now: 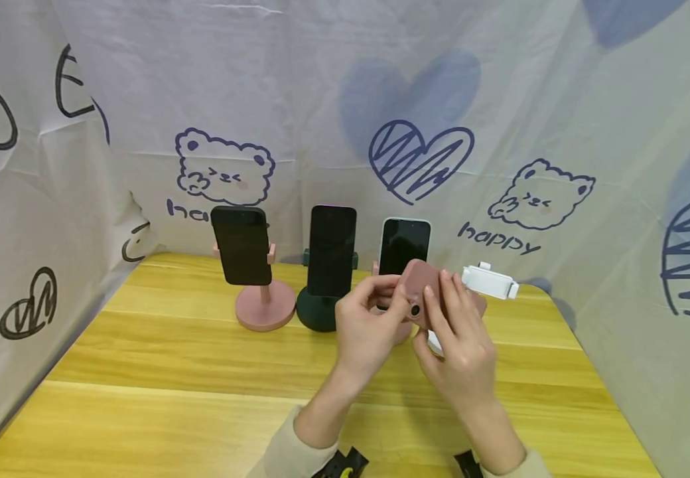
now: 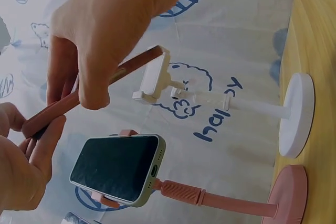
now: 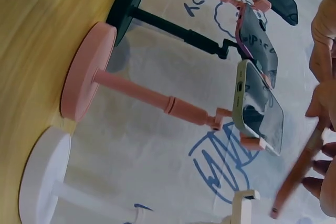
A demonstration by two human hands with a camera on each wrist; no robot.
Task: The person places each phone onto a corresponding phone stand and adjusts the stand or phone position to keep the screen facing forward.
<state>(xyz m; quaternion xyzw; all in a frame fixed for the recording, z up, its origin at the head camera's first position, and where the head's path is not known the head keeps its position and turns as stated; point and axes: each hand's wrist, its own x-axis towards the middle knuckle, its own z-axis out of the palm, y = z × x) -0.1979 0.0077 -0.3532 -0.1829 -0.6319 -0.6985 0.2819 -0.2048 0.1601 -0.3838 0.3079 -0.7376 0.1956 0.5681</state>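
A pink phone is between both hands in the head view, its camera lens toward me. My left hand pinches its left end between thumb and fingers. My right hand grips the other end, fingers laid across the back. The left wrist view shows the pink phone nearly edge-on. Just behind the hands is a white phone stand, its clamp holding nothing; my right hand covers most of its pole. A light-framed phone sits in a pink stand close by.
Left of the hands, a dark phone is clamped in another pink stand. Beside it a dark green stand holds a phone. The stands line the back of the wooden table, before a printed cloth.
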